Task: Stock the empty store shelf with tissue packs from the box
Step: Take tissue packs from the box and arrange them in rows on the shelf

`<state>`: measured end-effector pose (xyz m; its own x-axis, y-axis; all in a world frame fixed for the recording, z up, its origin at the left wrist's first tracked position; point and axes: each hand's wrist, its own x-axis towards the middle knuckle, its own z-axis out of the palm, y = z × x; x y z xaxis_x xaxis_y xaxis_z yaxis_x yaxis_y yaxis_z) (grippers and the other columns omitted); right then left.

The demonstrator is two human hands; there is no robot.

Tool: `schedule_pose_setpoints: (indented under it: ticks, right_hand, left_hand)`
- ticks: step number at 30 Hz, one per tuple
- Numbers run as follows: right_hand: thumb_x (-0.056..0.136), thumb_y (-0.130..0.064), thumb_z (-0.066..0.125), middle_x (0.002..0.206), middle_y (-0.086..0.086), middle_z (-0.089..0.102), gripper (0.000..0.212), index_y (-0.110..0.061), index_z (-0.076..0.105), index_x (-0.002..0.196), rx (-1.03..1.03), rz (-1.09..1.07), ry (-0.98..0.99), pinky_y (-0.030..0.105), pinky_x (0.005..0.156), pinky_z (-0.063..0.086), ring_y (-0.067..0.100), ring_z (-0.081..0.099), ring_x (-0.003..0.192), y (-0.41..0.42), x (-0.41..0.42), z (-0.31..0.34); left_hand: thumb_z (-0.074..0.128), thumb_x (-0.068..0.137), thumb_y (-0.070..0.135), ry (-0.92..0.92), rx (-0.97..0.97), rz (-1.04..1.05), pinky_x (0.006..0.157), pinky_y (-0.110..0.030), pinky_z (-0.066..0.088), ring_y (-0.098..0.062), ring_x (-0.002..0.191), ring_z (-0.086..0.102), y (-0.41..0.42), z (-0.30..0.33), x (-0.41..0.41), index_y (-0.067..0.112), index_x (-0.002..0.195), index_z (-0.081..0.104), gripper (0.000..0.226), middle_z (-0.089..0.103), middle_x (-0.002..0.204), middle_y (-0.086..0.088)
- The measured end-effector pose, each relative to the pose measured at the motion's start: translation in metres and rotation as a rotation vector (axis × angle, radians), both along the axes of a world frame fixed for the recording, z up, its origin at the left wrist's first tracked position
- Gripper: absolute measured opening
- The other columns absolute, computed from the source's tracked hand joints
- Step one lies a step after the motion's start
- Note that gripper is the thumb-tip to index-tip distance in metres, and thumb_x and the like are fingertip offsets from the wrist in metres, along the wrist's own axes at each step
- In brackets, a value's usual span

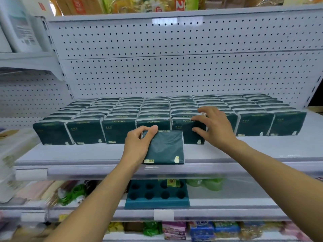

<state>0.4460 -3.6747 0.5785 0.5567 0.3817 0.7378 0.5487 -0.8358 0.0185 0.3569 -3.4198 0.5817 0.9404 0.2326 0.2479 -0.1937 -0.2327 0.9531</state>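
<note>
Dark green tissue pack [165, 147] held upright at shelf [262, 151] front edge, near the middle, gripped by left hand [139, 145], thumb over its top. Right hand [215, 126] with fingers spread wide, resting on stocked packs [122, 116]: eight rows filling the shelf's back. Pegboard [174, 67] behind. Teal tray [157, 194] on lower shelf.

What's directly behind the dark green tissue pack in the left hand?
Behind the dark green tissue pack held by the left hand stand shelved packs; it covers their lower fronts.
</note>
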Motion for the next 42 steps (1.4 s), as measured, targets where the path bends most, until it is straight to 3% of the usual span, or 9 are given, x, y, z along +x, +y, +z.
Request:
schedule_pose_setpoints:
  ticks: [3, 5, 7, 9, 13, 16, 22, 32, 42]
  right_hand:
    - [0.092, -0.040, 0.061, 0.118, -0.003, 0.059, 0.027, -0.025, 0.068, 0.114, 0.243, 0.123, 0.071, 0.036, 0.091, 0.043, 0.016, 0.051, 0.112, 0.005, -0.020, 0.017]
    - [0.093, -0.049, 0.056, 0.112, -0.014, 0.061, 0.029, -0.034, 0.066, 0.115, 0.382, 0.303, 0.421, 0.027, 0.086, 0.046, 0.004, 0.054, 0.105, 0.011, -0.040, 0.033]
    - [0.086, -0.047, 0.067, 0.113, -0.019, 0.063, 0.035, -0.038, 0.064, 0.120, 0.391, 0.459, 0.749, 0.021, 0.085, 0.049, 0.002, 0.059, 0.102, 0.014, -0.054, 0.038]
    - [0.079, -0.033, 0.079, 0.113, -0.020, 0.065, 0.044, -0.031, 0.065, 0.121, 0.370, 0.519, 0.801, 0.014, 0.084, 0.047, -0.002, 0.061, 0.103, 0.007, -0.059, 0.035]
    - [0.075, -0.016, 0.083, 0.093, -0.025, 0.063, 0.041, -0.022, 0.071, 0.114, 0.385, 0.420, 0.670, 0.005, 0.072, 0.039, -0.013, 0.057, 0.079, -0.039, -0.057, 0.031]
    - [0.074, -0.021, 0.083, 0.097, -0.018, 0.063, 0.039, -0.030, 0.071, 0.110, 0.316, 0.334, 0.523, 0.014, 0.074, 0.043, 0.004, 0.061, 0.084, -0.085, -0.050, 0.024]
    - [0.078, -0.023, 0.079, 0.115, -0.012, 0.056, 0.041, -0.030, 0.066, 0.116, 0.222, 0.107, 0.341, 0.040, 0.083, 0.054, 0.009, 0.056, 0.103, -0.137, -0.035, 0.002]
    - [0.073, -0.019, 0.084, 0.134, 0.000, 0.054, 0.056, -0.018, 0.061, 0.123, 0.073, 0.036, 0.085, 0.042, 0.069, 0.059, 0.020, 0.051, 0.123, -0.112, -0.006, -0.020]
    - [0.073, -0.017, 0.083, 0.133, 0.006, 0.055, 0.051, -0.013, 0.063, 0.120, 0.022, -0.050, 0.025, 0.044, 0.079, 0.056, 0.031, 0.055, 0.115, -0.100, 0.010, -0.022]
  left_hand:
    - [0.052, 0.090, 0.064, -0.046, -0.007, 0.001, 0.065, -0.035, 0.037, -0.021, 0.067, 0.050, -0.008, -0.001, 0.001, 0.003, 0.078, 0.059, 0.063, 0.054, 0.072, -0.017]
    - [0.046, 0.093, 0.063, -0.083, 0.000, 0.032, 0.066, -0.038, 0.043, -0.026, 0.068, 0.056, -0.019, 0.001, 0.005, 0.011, 0.079, 0.065, 0.058, 0.063, 0.076, -0.018]
    - [0.045, 0.096, 0.059, -0.133, 0.008, 0.069, 0.069, -0.043, 0.048, -0.032, 0.072, 0.061, -0.036, 0.003, 0.007, 0.021, 0.076, 0.069, 0.050, 0.067, 0.077, -0.015]
    - [0.045, 0.097, 0.057, -0.176, 0.009, 0.066, 0.071, -0.045, 0.050, -0.034, 0.076, 0.062, -0.056, 0.005, 0.007, 0.025, 0.076, 0.071, 0.046, 0.068, 0.078, -0.014]
    - [0.046, 0.100, 0.047, -0.261, 0.152, 0.094, 0.076, -0.031, 0.045, -0.007, 0.087, 0.059, -0.086, 0.006, 0.010, 0.029, 0.083, 0.070, 0.034, 0.066, 0.089, 0.010]
    - [0.054, 0.097, 0.041, -0.442, 0.561, 0.201, 0.083, -0.028, 0.040, -0.009, 0.103, 0.050, -0.088, 0.003, 0.025, 0.028, 0.105, 0.065, 0.018, 0.058, 0.109, 0.012]
    - [0.072, 0.079, 0.053, -0.463, 1.467, 0.081, 0.121, -0.050, 0.006, -0.025, 0.150, 0.018, -0.083, -0.022, 0.065, 0.021, 0.154, 0.027, 0.093, 0.024, 0.161, -0.005]
    - [0.084, 0.071, 0.043, -0.494, 1.474, 0.169, 0.121, -0.046, 0.016, -0.023, 0.142, 0.038, -0.093, -0.031, 0.079, 0.017, 0.151, 0.035, 0.097, 0.043, 0.152, -0.005]
    - [0.085, 0.070, 0.039, -0.492, 1.444, 0.141, 0.120, -0.040, 0.011, -0.025, 0.140, 0.041, -0.093, -0.030, 0.083, 0.015, 0.149, 0.039, 0.094, 0.045, 0.150, -0.006]
